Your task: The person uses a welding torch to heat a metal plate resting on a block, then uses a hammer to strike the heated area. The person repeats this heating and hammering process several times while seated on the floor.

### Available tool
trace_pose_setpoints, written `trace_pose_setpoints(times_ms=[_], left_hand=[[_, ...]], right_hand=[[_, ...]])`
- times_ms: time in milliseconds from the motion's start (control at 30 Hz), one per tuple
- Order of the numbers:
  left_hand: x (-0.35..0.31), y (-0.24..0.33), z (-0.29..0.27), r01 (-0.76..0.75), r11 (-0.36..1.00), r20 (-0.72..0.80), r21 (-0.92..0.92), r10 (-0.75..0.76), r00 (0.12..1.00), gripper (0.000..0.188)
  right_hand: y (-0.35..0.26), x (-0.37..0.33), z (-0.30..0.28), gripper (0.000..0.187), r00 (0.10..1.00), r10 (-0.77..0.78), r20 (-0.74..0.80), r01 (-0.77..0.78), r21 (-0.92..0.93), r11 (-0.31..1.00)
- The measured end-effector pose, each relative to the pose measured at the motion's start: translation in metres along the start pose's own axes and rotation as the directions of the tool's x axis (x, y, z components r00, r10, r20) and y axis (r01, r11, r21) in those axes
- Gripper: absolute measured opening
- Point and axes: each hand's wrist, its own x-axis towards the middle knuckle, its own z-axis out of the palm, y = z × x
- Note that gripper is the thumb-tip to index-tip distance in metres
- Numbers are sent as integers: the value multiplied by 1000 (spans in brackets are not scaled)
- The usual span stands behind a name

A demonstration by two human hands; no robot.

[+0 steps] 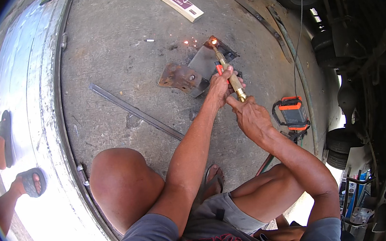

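A brass gas torch (235, 82) slants away from me in both my hands. My left hand (220, 89) is closed round its middle. My right hand (254, 117) is closed at its rear end, nearer my body. The tip glows orange at the far corner of a flat grey steel plate (203, 62), and a few sparks lie or fly left of it. A rusty bent steel bracket (176, 77) with a hole adjoins the plate on the left. Beside the torch, just past my left hand, shows a red-orange piece (219, 67), partly hidden.
On the concrete floor lie a long steel bar (134, 110) and a white-and-purple box (176, 2). An orange-and-black machine (293, 113) stands at right, with a hose (298, 65) near it. Tyres (343, 144) line the right side. Another person's sandalled foot (31, 182) is at left.
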Motion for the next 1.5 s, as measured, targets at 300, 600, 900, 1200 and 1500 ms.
trace_pose_setpoints(times_ms=[300,600,900,1200,1500], left_hand=[[-1,2,2,9,1000,5,5,-9,1000,50],[1,1,1,0,1000,16,14,0,1000,50],[0,1,3,-10,1000,15,6,9,1000,53],[3,-1,2,-3,1000,23,-11,4,1000,52],[3,-3,4,-7,1000,32,-29,8,999,52]], right_hand=[[0,0,-1,24,1000,1,4,0,-40,999],[0,0,-4,27,1000,-14,7,14,-39,999],[-1,-1,-5,31,999,-29,-19,25,-151,988],[3,1,1,32,999,-27,17,29,-138,990],[4,0,-1,33,1000,-21,14,23,-135,991]])
